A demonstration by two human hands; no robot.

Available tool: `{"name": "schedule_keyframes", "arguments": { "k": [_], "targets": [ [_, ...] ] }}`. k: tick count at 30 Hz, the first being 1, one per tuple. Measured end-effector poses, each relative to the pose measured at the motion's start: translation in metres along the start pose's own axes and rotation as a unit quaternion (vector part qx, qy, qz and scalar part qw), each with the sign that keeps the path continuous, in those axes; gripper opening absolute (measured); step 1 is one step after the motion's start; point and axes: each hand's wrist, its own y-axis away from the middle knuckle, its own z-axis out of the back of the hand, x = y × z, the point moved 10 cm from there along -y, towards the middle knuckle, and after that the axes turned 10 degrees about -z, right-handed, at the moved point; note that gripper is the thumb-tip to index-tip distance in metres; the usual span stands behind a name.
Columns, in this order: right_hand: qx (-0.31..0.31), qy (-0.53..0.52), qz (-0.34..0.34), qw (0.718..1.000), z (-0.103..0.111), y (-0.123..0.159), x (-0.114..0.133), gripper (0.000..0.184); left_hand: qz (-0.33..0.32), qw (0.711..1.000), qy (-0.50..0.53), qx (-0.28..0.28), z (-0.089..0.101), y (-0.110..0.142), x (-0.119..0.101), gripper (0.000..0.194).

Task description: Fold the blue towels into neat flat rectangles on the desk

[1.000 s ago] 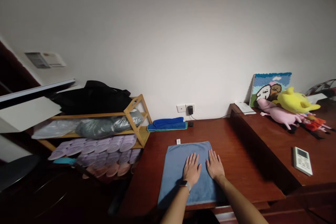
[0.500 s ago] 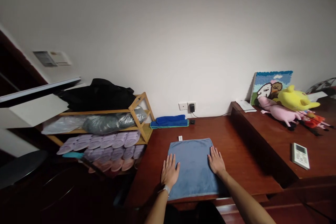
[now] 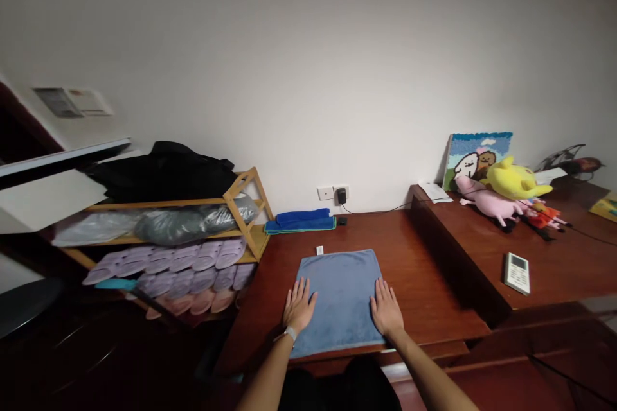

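Observation:
A blue-grey towel [image 3: 340,302] lies spread flat on the brown wooden desk [image 3: 424,295], with a small white tag [image 3: 319,250] sticking out at its far edge. Over the towel's left edge rests my left hand [image 3: 299,308], palm down and fingers stretched out. My right hand [image 3: 386,310] is flat on the right edge, its fingers also extended. Neither hand grips the cloth. Folded darker blue cloths [image 3: 301,221] sit at the back left of the desk.
A wooden rack [image 3: 248,205] with several lilac slippers [image 3: 205,255] stands to the left. On the raised surface at right are a remote-like white device [image 3: 517,273], plush toys [image 3: 513,180] and a dog picture [image 3: 475,154]. A black plug [image 3: 342,196] sits in the wall socket.
The head view has shifted slightly to the right. My right hand has slid a little toward me along the towel's right edge; my left hand stays flat at the left edge.

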Motion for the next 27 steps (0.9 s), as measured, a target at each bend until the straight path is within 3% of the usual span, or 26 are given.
{"name": "schedule_keyframes", "arguments": {
  "k": [3,5,9,12,15,20,22,24,27],
  "targets": [
    [-0.003,0.002,0.003,1.000,-0.002,-0.001,0.000,0.070,0.002,0.998,-0.018,-0.061,0.018,0.002,-0.024,0.063],
    [-0.007,0.004,0.005,1.000,-0.003,-0.001,0.000,0.069,-0.047,0.995,-0.002,-0.085,0.024,0.004,-0.065,0.062],
    [-0.009,0.010,0.008,1.000,-0.003,-0.001,0.001,0.069,-0.184,0.980,0.058,-0.054,0.011,0.008,-0.163,0.061],
    [-0.003,0.014,0.006,1.000,-0.002,0.001,0.002,0.068,-0.196,0.977,0.075,-0.028,-0.002,0.010,-0.190,0.062],
    [-0.004,0.018,0.006,1.000,0.000,0.002,0.003,0.069,-0.173,0.982,0.068,-0.014,-0.008,0.014,-0.168,0.065],
    [-0.004,0.026,0.002,1.000,0.001,0.004,0.002,0.069,-0.054,0.998,0.019,-0.019,-0.002,0.037,-0.065,0.065],
    [0.000,0.027,-0.001,1.000,0.001,0.004,0.001,0.069,-0.027,0.999,0.003,-0.023,0.001,0.048,-0.035,0.064],
    [0.001,0.029,-0.003,1.000,0.003,0.004,0.002,0.069,-0.017,1.000,-0.008,-0.022,0.002,0.056,-0.022,0.065],
    [0.003,0.029,-0.007,1.000,0.006,0.006,0.003,0.068,-0.008,1.000,-0.014,-0.019,0.004,0.059,-0.022,0.067]
  ]
}}
